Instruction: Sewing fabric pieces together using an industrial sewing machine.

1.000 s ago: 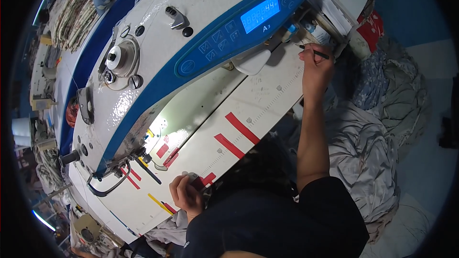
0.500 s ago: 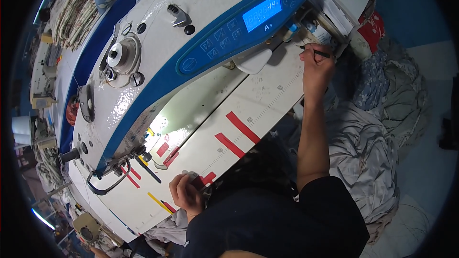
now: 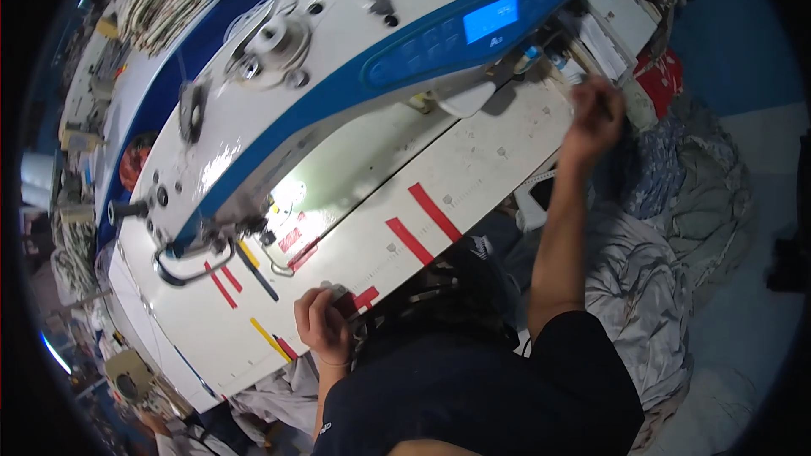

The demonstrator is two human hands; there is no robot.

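Note:
A white sewing machine with a blue control panel [image 3: 422, 51] and a lit screen stands across its pale bed [image 3: 338, 219]. My left hand [image 3: 323, 325] rests at the bed's front edge with its fingers curled, beside red tape [image 3: 366, 298]. Something small and greyish shows by its fingertips, too unclear to name. Out at the right end of the bed, my right hand [image 3: 596, 122] is blurred by motion. Its fingers are bent around a dark, slim black pen [image 3: 605, 107], which is smeared too. The needle area is lit brightly.
Crumpled grey fabric [image 3: 629, 279] hangs at my right, with a red piece of cloth [image 3: 661, 76] beyond. Small items and papers [image 3: 596, 38] fill a tray past the machine's right end. Folded patterned fabric [image 3: 160, 4] is piled at the far left.
My right hand, with the pen, has moved right and slightly down, away from the bed. The view has shifted a little, and my left hand stays at the front edge.

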